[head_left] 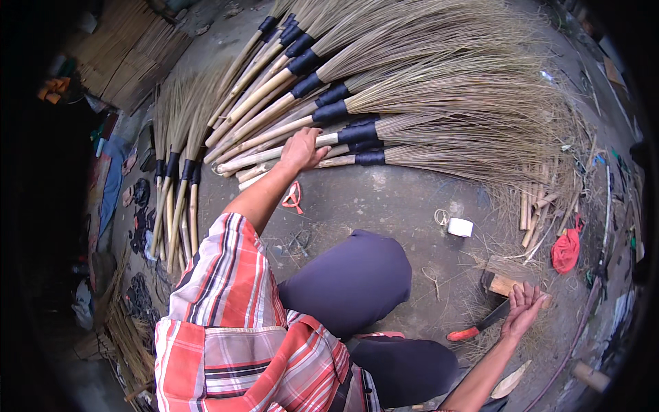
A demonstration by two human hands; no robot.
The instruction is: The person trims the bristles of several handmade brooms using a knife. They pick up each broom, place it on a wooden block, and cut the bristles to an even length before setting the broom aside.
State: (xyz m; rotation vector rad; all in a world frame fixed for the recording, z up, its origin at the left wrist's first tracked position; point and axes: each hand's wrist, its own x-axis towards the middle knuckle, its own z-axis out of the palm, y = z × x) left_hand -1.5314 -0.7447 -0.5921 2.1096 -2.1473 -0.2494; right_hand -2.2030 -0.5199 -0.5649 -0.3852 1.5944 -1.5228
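Observation:
Several brooms of thin dry bristles lie fanned out on the ground, their wooden handles bound with black wrapping. My left hand [302, 148] is closed around the handle of one broom [328, 139] near its black binding, at the near side of the row. To the right, my right hand [523, 310] is palm up with fingers apart and nothing in it. It hovers by a wooden block [503, 283] and a knife [464, 334] with a red-and-black handle. The knife's blade runs partly behind that hand.
More brooms [180, 178] stand at the left. Cut sticks [534, 206], a red cloth-like bundle [566, 250] and loose straw lie at the right. A white roll [460, 227] and a red-orange loop [293, 198] are on the floor between my hands. Flat woven panels [127, 51] lie far left.

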